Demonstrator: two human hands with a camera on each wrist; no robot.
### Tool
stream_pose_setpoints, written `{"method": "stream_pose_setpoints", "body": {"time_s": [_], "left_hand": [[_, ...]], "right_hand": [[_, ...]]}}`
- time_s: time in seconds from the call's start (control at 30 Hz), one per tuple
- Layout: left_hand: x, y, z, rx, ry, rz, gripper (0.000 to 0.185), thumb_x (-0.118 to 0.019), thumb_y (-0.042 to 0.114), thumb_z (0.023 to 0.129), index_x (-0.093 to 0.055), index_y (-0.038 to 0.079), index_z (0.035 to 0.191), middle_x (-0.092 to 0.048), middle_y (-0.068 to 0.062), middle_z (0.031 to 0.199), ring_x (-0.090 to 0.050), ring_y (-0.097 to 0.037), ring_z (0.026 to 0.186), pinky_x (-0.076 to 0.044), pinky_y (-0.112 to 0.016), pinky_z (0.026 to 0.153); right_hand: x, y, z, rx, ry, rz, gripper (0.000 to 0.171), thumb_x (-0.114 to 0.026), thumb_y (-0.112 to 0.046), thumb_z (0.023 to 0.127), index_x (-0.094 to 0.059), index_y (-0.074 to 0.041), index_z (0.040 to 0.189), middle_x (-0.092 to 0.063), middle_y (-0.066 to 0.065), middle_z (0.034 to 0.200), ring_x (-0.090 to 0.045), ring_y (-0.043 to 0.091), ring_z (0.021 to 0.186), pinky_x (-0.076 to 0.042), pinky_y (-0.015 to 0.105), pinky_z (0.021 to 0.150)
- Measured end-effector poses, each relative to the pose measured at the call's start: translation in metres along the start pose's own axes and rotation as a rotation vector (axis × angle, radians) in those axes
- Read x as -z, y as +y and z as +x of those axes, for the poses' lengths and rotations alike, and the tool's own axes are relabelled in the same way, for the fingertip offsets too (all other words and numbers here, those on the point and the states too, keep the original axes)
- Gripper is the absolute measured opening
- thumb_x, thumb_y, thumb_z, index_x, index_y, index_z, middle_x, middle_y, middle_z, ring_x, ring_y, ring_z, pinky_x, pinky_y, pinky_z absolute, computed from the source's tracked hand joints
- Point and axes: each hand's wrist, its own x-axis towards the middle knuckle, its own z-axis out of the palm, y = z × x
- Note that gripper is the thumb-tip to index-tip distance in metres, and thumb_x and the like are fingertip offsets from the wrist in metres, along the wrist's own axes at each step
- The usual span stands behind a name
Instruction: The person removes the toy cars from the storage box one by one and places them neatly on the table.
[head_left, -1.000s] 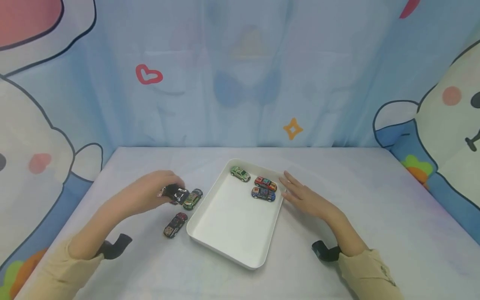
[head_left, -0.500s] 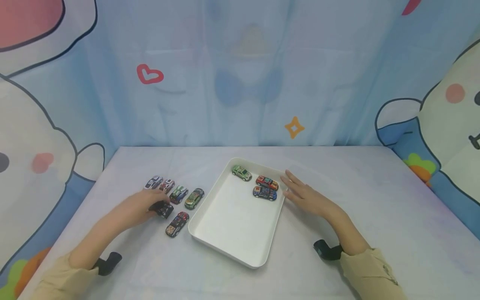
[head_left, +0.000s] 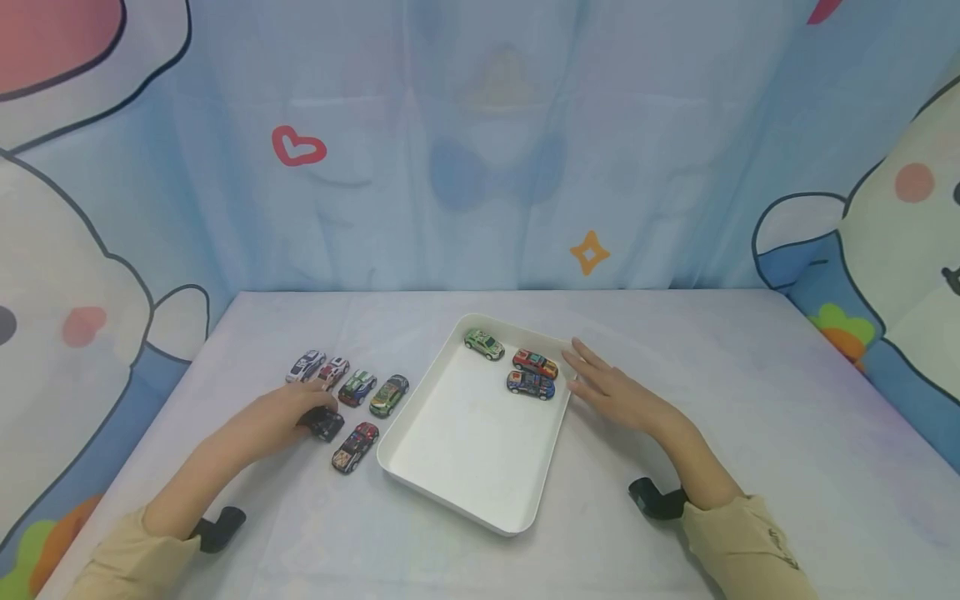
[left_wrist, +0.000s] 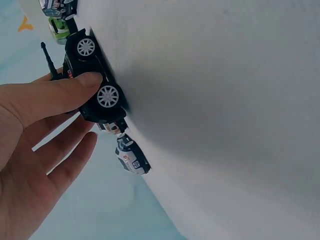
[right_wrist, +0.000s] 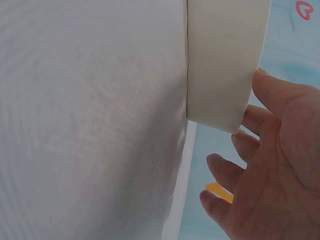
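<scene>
The left hand [head_left: 281,417] has carried the black car [head_left: 324,423] from beside the olive car [head_left: 387,395] toward 6 o'clock, down onto the counter [head_left: 750,433].

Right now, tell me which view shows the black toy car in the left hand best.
The left wrist view: the black toy car fills the frame, wheels showing, the left hand pinching it. The head view shows it small, half hidden. The right wrist view misses it.

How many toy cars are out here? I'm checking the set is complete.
9: three in the white tray at its far end, four in a row left of it, one nearer, and a black car in the left hand.
</scene>
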Motion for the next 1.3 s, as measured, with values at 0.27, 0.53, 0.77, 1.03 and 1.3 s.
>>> {"method": "stream_pose_setpoints", "body": {"time_s": [0.27, 0.53, 0.77, 1.03, 1.3], "left_hand": [[0.0, 0.003, -0.002, 0.006, 0.014, -0.011, 0.036, -0.073, -0.005, 0.073, -0.067, 0.007, 0.105, -0.055, -0.023, 0.123, -0.049, -0.042, 0.114, -0.04, -0.053, 0.094], [0.0, 0.004, -0.005, 0.006, 0.032, -0.034, 0.034, -0.072, -0.006, 0.074, -0.066, 0.006, 0.105, -0.052, -0.027, 0.125, -0.047, -0.044, 0.115, -0.039, -0.054, 0.094], [0.002, 0.005, -0.006, 0.001, 0.046, -0.039, 0.037, -0.071, -0.008, 0.074, -0.065, 0.003, 0.108, -0.052, -0.026, 0.124, -0.048, -0.044, 0.114, -0.039, -0.053, 0.094], [0.041, 0.016, -0.002, 0.018, 0.076, -0.06, 0.043, -0.071, -0.003, 0.078, -0.06, 0.0, 0.119, -0.056, -0.02, 0.122, -0.049, -0.038, 0.115, -0.041, -0.051, 0.094], [0.079, 0.053, 0.05, -0.124, 0.064, -0.021, 0.041, -0.069, -0.001, 0.082, -0.06, 0.005, 0.121, -0.057, -0.012, 0.121, -0.052, -0.028, 0.113, -0.045, -0.042, 0.092]], "right_hand": [[0.0, 0.0, 0.0, 0.005, 0.0, 0.0, 0.055, -0.039, -0.03, 0.101, -0.025, 0.0, 0.146, -0.006, 0.021, 0.152, -0.01, 0.042, 0.136, -0.007, 0.064, 0.103], [0.0, 0.0, 0.0, -0.006, -0.011, 0.025, 0.056, -0.04, -0.031, 0.101, -0.025, -0.001, 0.146, -0.005, 0.019, 0.153, -0.008, 0.041, 0.136, -0.007, 0.064, 0.103], [0.0, 0.0, 0.0, -0.003, -0.004, 0.013, 0.056, -0.04, -0.03, 0.101, -0.025, 0.0, 0.146, -0.006, 0.021, 0.153, -0.009, 0.042, 0.136, -0.007, 0.064, 0.103], [0.001, 0.0, -0.001, -0.003, -0.009, 0.027, 0.056, -0.04, -0.031, 0.101, -0.024, -0.001, 0.146, -0.005, 0.02, 0.153, -0.008, 0.043, 0.136, -0.01, 0.062, 0.104], [0.001, 0.002, 0.0, 0.005, -0.013, 0.054, 0.057, -0.041, -0.031, 0.101, -0.023, 0.0, 0.146, -0.004, 0.02, 0.153, -0.008, 0.043, 0.136, -0.013, 0.061, 0.105]]}}
